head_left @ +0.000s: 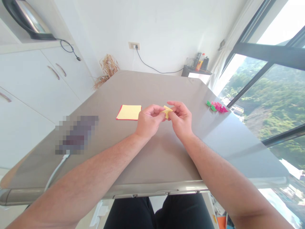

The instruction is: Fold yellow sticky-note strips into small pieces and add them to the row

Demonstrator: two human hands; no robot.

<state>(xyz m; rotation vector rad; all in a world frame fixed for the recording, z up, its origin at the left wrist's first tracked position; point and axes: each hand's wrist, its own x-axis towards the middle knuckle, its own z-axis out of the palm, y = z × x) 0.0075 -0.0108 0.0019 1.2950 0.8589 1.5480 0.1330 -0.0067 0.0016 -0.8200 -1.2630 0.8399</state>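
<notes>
Yellow paper (167,110) pinched by left hand (150,119) and right hand (181,120); well inside table edges (164,188).

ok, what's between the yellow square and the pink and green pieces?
Left hand, right hand and the yellow paper they hold, over the table; head view.

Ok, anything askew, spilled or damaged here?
No spill or damage shows. The yellow square sits off the red one beneath, which peeks out at left and near edges; a pixelated patch hides something on the table.
</notes>
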